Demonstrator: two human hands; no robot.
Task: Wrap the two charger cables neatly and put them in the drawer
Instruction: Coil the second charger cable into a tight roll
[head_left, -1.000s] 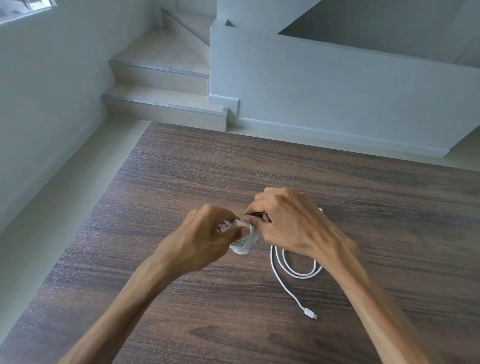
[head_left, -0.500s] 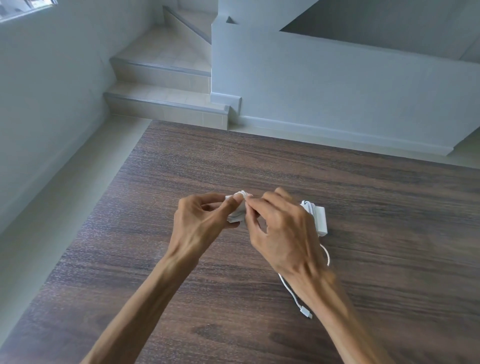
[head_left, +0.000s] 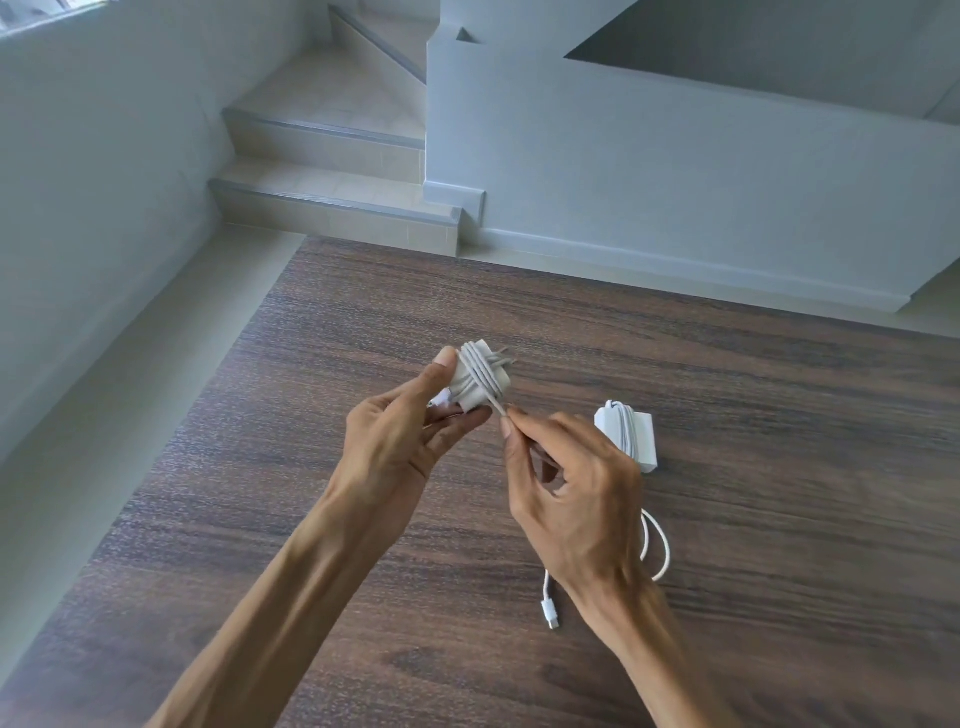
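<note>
1. The left hand (head_left: 400, 441), at the centre of the frame, grips a white square charger block (head_left: 480, 382) wound with several turns of white cable, thumb on its left side and fingers curled beneath it, holding it above the dark wood-grain tabletop (head_left: 779, 519).
2. The right hand (head_left: 576, 499), just right of centre, pinches the free end of that cable (head_left: 501, 408) between thumb and forefinger, just below the block.
3. A second white charger block (head_left: 628, 434), also wound with cable, lies on the tabletop to the right, partly behind the right hand.
4. Its loose white cable tail (head_left: 662, 551) loops out below the right wrist and ends in a small white plug (head_left: 551, 621) lying on the wood.
5. Pale tiled stairs (head_left: 332, 171) rise in the upper left of the frame.
</note>
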